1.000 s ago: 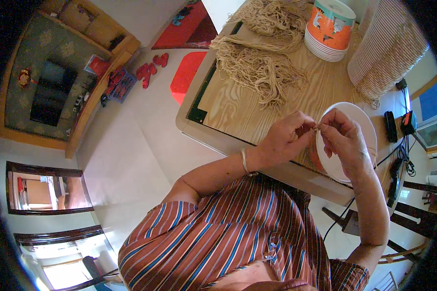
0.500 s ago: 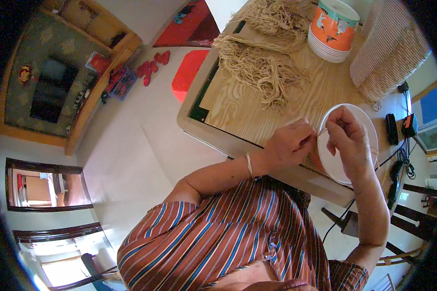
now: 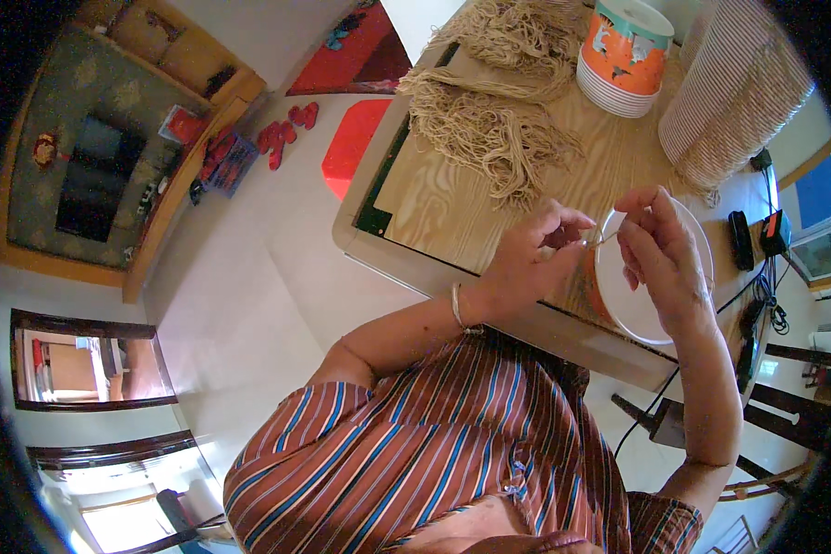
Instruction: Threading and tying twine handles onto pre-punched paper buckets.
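A paper tub (image 3: 663, 312) with a white inside and an orange outer wall lies tipped at the table's front edge, its mouth facing me. My left hand (image 3: 537, 263) is at the tub's left rim, thumb and fingertips pinched on a short piece of thin light cord. Over the mouth, my right hand (image 3: 667, 254) bends its fingers in a pinch by the same rim, at the cord's other end. Both hands' fingertips are a small distance apart. The cord is too fine to follow fully.
Bundles of beige cord (image 3: 499, 129) lie on the wooden table (image 3: 434, 208). Behind stand a stack of orange and green paper tubs (image 3: 623, 60) and a tall leaning stack of nested tubs (image 3: 734, 102) draped with cords. Black cables (image 3: 764, 300) run along the right edge. A red stool (image 3: 353, 148) stands at left.
My left hand has turned and its fingers have opened out more, the fingertips moving up along the rim. My right fingertips have risen slightly. The cord between them shows more now.
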### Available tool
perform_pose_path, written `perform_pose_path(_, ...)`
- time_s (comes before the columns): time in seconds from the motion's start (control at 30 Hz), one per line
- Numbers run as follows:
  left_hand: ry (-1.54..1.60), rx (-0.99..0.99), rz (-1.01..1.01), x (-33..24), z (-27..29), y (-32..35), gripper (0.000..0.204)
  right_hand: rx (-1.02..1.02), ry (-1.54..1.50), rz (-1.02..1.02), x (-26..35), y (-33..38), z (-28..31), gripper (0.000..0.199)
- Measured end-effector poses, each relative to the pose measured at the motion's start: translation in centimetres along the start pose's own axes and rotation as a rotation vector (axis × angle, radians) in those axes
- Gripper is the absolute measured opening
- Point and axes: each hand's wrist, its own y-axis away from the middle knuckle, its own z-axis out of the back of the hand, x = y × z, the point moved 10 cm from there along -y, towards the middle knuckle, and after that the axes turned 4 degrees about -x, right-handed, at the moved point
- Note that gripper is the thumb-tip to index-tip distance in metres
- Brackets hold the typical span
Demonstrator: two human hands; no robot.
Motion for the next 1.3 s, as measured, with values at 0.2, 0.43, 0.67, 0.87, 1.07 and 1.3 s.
perform_pose_path(0.2, 0.083, 0.13, -0.152, -1.4, -1.2, -1.0, 0.017, 0.01, 0.04, 0.035, 0.7, 0.3, -0.4, 0.018)
perform_pose_path(0.43, 0.165, 0.11, -0.154, -0.2, -0.8, -1.0, 0.012, 0.089, 0.038, 0.11, 1.7, 0.7, -1.7, 0.02)
perform_pose_path(0.67, 0.103, 0.093, -0.308, -1.5, -0.1, -0.8, 0.01, 0.027, 0.083, 0.095, 1.1, 0.3, -0.8, 0.024)
perform_pose_path(0.87, 0.13, 0.103, -0.4, -1.0, 0.3, -0.2, 0.014, -0.001, 0.01, 0.106, 2.4, 0.9, -0.9, 0.024)
perform_pose_path(1.07, 0.24, 0.072, -0.244, 0.9, -0.4, 0.8, 0.014, -0.056, 0.059, 0.164, 2.1, 0.9, -0.3, 0.026)
perform_pose_path(1.3, 0.441, -0.103, 0.061, 4.0, 1.6, 0.4, 0.017, -0.034, 0.157, 0.149, 2.2, 1.0, -0.3, 0.026)
